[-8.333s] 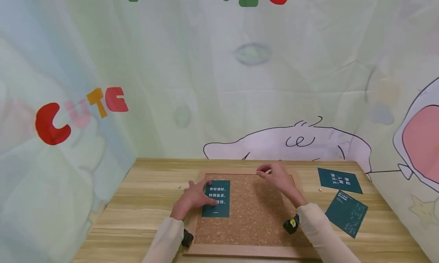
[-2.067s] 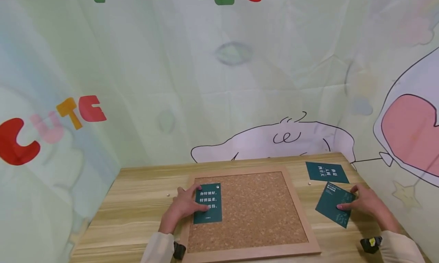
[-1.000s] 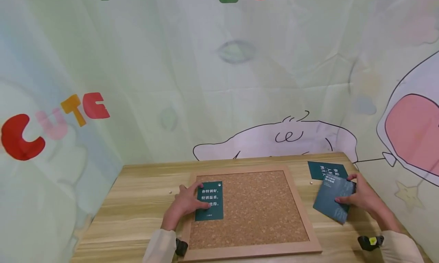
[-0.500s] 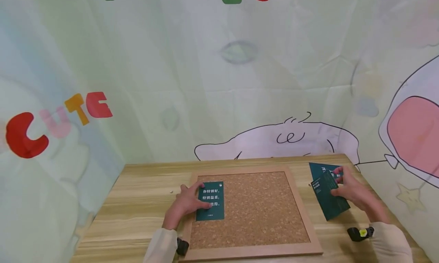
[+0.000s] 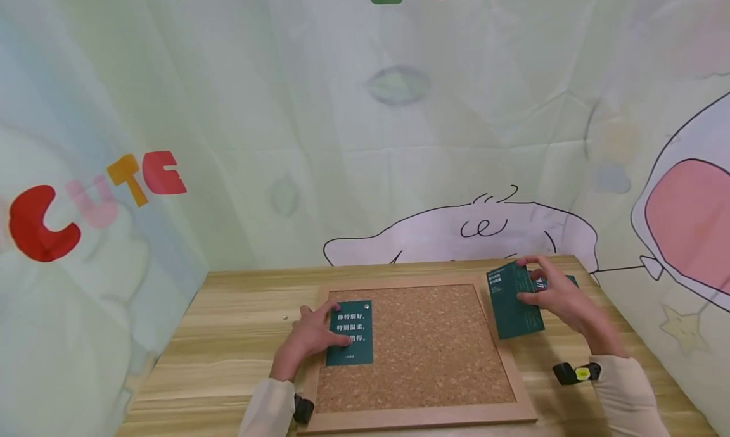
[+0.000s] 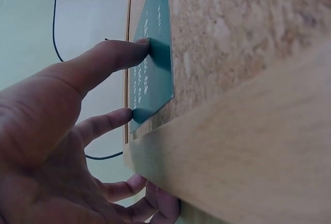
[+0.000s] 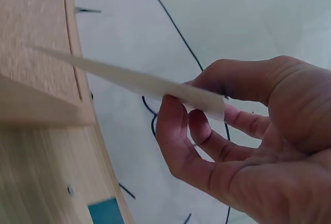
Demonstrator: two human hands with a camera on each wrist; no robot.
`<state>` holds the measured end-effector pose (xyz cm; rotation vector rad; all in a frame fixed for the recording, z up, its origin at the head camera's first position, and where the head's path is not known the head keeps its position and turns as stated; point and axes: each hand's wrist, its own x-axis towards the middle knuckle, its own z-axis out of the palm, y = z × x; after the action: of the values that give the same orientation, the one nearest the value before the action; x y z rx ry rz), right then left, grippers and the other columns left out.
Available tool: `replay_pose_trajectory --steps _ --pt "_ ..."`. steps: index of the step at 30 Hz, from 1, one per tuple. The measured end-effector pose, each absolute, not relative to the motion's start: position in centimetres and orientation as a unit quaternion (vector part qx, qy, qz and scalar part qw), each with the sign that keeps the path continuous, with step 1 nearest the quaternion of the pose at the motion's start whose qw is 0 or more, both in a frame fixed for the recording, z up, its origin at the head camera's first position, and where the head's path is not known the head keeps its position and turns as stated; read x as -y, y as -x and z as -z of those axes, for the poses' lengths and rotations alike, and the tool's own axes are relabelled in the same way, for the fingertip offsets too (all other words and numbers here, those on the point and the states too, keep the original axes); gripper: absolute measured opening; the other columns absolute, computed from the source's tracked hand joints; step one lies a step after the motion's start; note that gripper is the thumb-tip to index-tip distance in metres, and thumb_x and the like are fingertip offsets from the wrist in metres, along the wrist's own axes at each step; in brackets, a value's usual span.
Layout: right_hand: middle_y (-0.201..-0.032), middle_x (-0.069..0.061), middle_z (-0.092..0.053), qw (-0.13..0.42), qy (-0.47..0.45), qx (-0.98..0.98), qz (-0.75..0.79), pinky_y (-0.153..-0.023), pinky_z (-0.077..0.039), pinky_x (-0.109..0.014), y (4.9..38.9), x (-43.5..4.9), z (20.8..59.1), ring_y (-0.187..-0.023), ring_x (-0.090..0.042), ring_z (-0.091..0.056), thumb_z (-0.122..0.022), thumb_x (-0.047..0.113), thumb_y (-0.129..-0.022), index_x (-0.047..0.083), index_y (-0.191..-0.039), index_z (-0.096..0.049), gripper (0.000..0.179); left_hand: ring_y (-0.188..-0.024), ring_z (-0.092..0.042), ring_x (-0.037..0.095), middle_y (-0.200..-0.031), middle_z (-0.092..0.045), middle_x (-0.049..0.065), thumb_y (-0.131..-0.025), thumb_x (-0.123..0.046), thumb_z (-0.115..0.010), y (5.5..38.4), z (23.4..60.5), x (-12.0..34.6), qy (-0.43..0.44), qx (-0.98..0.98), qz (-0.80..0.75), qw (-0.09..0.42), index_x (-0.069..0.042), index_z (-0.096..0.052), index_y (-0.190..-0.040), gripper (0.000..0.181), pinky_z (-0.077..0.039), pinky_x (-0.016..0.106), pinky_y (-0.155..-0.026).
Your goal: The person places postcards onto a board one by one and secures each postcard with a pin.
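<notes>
A dark green card point(image 5: 359, 354) with white writing lies at the upper left of the framed cork board point(image 5: 433, 348). A small pushpin point(image 5: 367, 306) sits in its top right corner. My left hand point(image 5: 310, 335) presses thumb and forefinger on this card; in the left wrist view its other fingers are at the wooden frame. Over the board's right frame edge, my right hand point(image 5: 561, 297) pinches a second green card point(image 5: 513, 307), lifted and tilted. The right wrist view shows that card point(image 7: 150, 81) nearly edge-on, between thumb and fingers.
A third green card point(image 5: 572, 280) lies on the table point(image 5: 239, 335) at the back right, mostly hidden by my right hand. One small pin point(image 5: 285, 318) lies left of the board, another point(image 7: 71, 189) to its right. A printed curtain point(image 5: 256, 139) hangs behind the table.
My right hand has picked the second card off the table and carried it left towards the board. The first card gained its pushpin earlier. My left hand has stayed on it.
</notes>
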<state>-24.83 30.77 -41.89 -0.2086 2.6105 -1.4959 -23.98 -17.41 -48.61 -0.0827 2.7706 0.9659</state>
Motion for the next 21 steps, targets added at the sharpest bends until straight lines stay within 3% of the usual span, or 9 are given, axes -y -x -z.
replay_pose_trajectory --steps 9,21 --pt "-0.123 -0.022 -0.039 0.088 0.101 -0.835 0.534 -0.079 -0.056 -0.039 25.7 -26.0 42.1 -0.103 -0.035 -0.057 -0.076 0.0 -0.093 0.004 -0.144 -0.036 0.065 -0.108 -0.045 0.05 -0.126 -0.039 0.028 -0.075 -0.039 -0.094 23.9 48.6 17.5 0.03 -0.941 -0.322 0.103 -0.022 -0.056 -0.141 0.079 -0.049 0.065 -0.086" --pt "-0.116 -0.017 -0.04 0.116 0.109 -0.803 0.574 -0.076 -0.054 -0.036 26.8 -18.5 45.1 -0.097 -0.031 -0.06 -0.077 -0.005 -0.09 0.007 -0.137 -0.041 0.061 -0.109 -0.044 0.05 -0.127 -0.039 0.027 -0.075 -0.039 -0.094 23.9 48.6 17.7 0.029 -0.941 -0.32 0.105 -0.022 -0.056 -0.14 0.077 -0.048 0.064 -0.086"
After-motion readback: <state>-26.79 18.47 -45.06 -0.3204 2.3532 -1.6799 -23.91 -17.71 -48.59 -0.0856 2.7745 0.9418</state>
